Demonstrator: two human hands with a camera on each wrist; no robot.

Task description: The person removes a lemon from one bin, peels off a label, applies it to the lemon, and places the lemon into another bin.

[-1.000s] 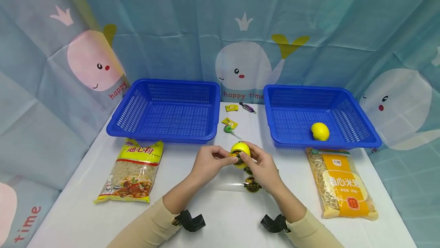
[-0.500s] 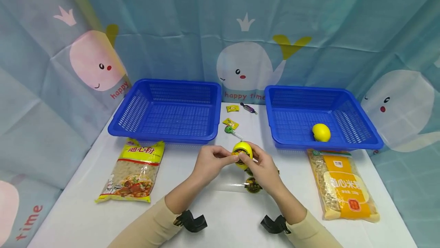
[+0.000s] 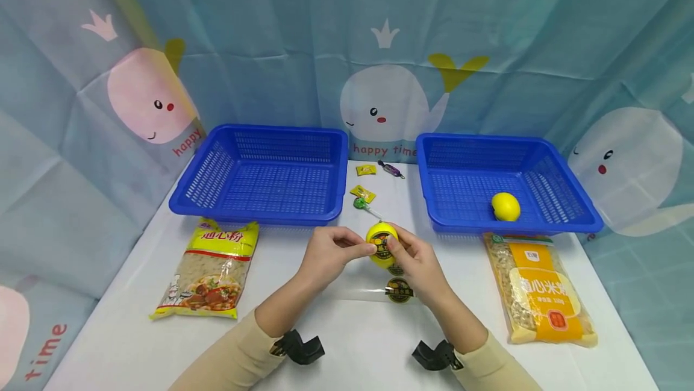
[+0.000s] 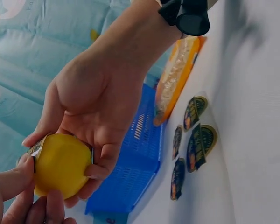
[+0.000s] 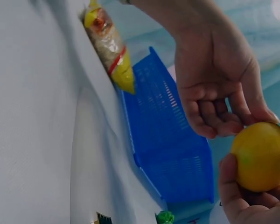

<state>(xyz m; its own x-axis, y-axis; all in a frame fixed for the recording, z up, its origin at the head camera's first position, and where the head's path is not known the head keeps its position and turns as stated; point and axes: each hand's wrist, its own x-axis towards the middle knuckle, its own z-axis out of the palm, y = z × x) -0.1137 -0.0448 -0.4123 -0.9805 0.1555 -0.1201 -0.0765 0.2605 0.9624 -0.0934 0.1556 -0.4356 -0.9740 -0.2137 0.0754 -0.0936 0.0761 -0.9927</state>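
Note:
A yellow lemon (image 3: 376,231) is held between both hands above the table, with a round black-and-gold sticker (image 3: 382,248) on the side facing me. My left hand (image 3: 329,256) pinches its left side, thumb at the sticker's edge. The right hand (image 3: 422,263) grips the lemon from the right, thumb on the sticker's right part. In the left wrist view, the right fingers curl round the lemon (image 4: 63,165). Seen from the right wrist, its plain side (image 5: 259,161) shows. Beneath the hands lies a clear sticker sheet (image 3: 352,293) with several such stickers, partly hidden.
Two blue baskets (image 3: 257,219) stand at the back; the right basket (image 3: 434,213) contains another lemon (image 3: 506,206). Between them lie a green lollipop (image 3: 360,203) and several wrapped candies (image 3: 365,170). Bags of pasta flank the hands, a yellow bag (image 3: 214,270) left and an orange bag (image 3: 542,294) right.
The right thumb has shifted rightward across the lemon, so more of the sticker shows. The left hand keeps its pinch, and both hands stay in nearly the same place.

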